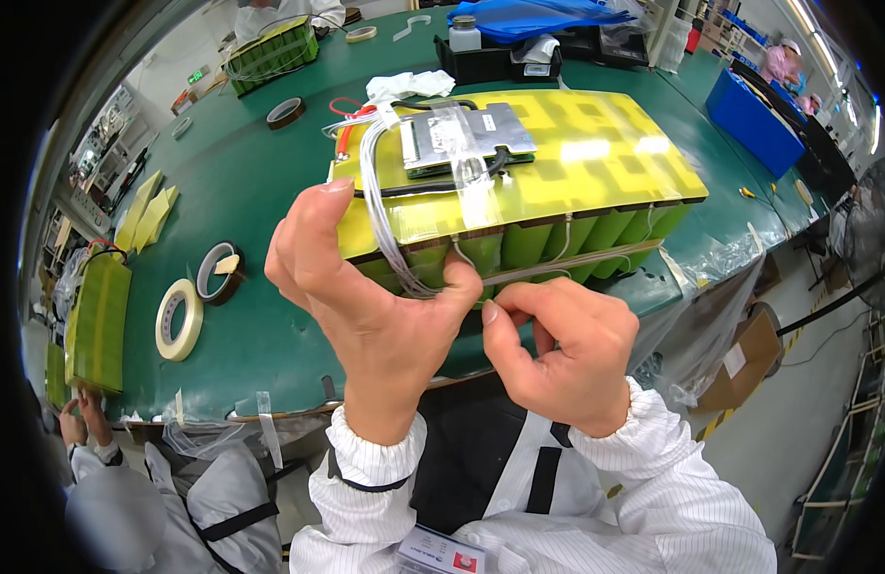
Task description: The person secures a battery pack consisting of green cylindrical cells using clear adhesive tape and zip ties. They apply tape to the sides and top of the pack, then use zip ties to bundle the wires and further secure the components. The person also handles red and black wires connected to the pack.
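Note:
A battery pack [547, 251] of green cells with a yellow board on top stands on the table in front of me. A silver circuit module [466, 139] is taped onto its top. A bundle of thin grey wires [373, 196] drops over the left corner and runs along the front side. My left hand [366, 297] grips that corner, thumb pressed to the front by the wires, fingers curled around the left end. Close beside the thumb, my right hand [562, 349] pinches thumb and forefinger together at the lower front edge; whatever lies between them is too small to make out.
Left of the pack lie a cream tape roll [178, 320] and a brown tape roll [219, 273]. Other packs stand at far left [98, 320] and back [270, 59]. A co-worker's hands [84, 418] are at lower left. A blue bin [756, 117] stands right.

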The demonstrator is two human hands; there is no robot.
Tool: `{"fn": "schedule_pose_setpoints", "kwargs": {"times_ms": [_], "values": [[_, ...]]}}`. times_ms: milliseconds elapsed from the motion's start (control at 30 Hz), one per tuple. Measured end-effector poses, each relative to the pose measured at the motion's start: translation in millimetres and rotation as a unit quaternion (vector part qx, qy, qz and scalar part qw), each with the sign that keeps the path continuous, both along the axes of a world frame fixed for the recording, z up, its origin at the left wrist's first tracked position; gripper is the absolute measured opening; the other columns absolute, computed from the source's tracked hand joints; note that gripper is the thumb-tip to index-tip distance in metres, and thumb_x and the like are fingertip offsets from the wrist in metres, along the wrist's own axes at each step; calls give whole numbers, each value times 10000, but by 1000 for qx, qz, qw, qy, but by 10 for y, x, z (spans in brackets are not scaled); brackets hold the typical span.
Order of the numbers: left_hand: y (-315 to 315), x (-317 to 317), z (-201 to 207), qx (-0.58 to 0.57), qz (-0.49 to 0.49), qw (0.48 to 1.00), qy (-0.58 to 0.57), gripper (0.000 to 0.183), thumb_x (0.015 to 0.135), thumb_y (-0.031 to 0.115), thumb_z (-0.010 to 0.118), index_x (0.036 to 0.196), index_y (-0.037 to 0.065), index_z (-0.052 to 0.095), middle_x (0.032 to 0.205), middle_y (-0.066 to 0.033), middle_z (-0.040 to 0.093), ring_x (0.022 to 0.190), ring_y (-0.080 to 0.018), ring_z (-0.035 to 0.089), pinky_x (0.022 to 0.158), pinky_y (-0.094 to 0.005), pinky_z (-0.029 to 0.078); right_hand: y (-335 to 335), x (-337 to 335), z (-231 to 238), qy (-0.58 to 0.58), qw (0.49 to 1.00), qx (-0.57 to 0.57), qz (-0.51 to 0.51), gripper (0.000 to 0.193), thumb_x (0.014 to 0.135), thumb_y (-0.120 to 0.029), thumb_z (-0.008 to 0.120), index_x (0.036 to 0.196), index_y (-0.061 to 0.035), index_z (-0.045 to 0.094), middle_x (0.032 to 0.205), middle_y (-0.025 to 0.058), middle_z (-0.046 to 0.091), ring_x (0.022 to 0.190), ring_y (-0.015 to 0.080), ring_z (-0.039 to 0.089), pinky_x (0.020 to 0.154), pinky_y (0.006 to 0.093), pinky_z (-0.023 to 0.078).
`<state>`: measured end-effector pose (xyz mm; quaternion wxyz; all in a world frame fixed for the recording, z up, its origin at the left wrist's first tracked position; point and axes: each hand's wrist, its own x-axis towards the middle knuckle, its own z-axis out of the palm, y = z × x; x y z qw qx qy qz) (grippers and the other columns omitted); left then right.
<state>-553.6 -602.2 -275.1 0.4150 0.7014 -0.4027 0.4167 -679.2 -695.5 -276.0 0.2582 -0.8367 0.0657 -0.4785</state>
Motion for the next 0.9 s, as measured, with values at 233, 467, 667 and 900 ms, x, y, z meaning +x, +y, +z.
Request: {"fn": "schedule_pose_setpoints", "kwargs": {"times_ms": [233,467,667,900], "values": [[3,-5,-93,-7,-24,1000,4,856,607,27,722,1361,42,318,1294,-141,420,1211,-308,399,1056,-438,310,-28,-200,-144,-14,999,8,27,90,694,0,741,758,-37,689,571,29,600,391,117,478,396,251,364],[1,-36,-24,18,-39,999,17,862,607,24,714,1378,67,332,1326,-155,406,1246,-341,360,1058,-452,288,-4,-358,-442,4,999,15,51,91,706,-34,737,766,-58,672,597,26,562,457,183,547,427,294,429],[-23,-41,80,-11,-9,1000,20,880,608,83,693,1394,49,298,1341,-125,409,1275,-279,375,1119,-431,247,-53,-354,-711,12,998,29,50,74,720,-52,729,761,-57,668,590,26,528,451,197,527,420,312,420],[6,-7,60,-9,-33,999,15,879,616,65,680,1407,65,295,1343,-131,415,1282,-279,387,1114,-442,264,-104,-374,-764,25,998,19,63,67,726,-61,730,768,-63,677,562,21,487,447,198,518,421,317,426]]}}
